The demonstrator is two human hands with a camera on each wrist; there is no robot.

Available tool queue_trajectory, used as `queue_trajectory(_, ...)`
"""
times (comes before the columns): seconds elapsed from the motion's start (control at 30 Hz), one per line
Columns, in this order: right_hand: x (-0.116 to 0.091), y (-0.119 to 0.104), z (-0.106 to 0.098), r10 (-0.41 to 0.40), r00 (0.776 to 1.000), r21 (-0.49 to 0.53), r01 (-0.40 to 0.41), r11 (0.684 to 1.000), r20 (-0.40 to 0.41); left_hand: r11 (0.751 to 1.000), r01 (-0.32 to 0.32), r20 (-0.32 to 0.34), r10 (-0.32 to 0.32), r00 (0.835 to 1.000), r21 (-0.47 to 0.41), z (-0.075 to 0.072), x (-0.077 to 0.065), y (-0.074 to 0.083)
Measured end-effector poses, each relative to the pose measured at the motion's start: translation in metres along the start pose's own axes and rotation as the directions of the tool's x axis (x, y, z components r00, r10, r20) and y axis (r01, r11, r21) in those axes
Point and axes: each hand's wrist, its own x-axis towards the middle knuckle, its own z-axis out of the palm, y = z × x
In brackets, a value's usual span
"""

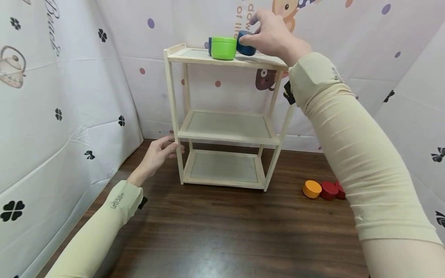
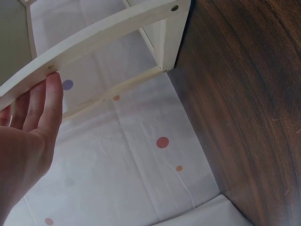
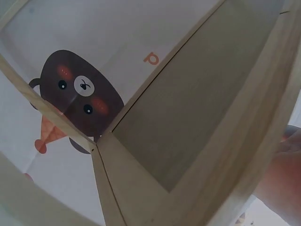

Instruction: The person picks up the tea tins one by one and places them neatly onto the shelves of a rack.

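My right hand (image 1: 272, 35) is over the top shelf, thumb and fingers pinching a dark blue cylinder (image 1: 246, 47) that tilts a little. Just left of it, a bright green cylinder (image 1: 223, 49) stands at the shelf's front edge. Another dark blue piece (image 1: 210, 45) shows as a sliver behind the green one. Low on the left, my left hand (image 1: 156, 155) holds the front left post (image 1: 177, 154) of the pale wooden shelf rack. In the left wrist view, its fingers (image 2: 52, 101) lie against the wood. The rack's top hides most of my right hand in the right wrist view.
The rack's middle shelf (image 1: 227, 125) and bottom shelf (image 1: 224, 168) sit below. On the dark wood floor (image 1: 215, 227) to the right are an orange cylinder (image 1: 311, 189) and red cylinders (image 1: 328, 190), partly behind my right sleeve. A printed curtain (image 1: 146, 88) hangs close behind and at the sides.
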Motion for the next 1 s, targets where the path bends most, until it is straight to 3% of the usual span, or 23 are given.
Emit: queue_trajectory(1.0,0.011,-0.004,0.011,0.019,0.999,-0.066,-0.016,0.998,0.048,1.000,0.010,-0.006,-0.010,1.000,0.007,0.001,0.000,0.001)
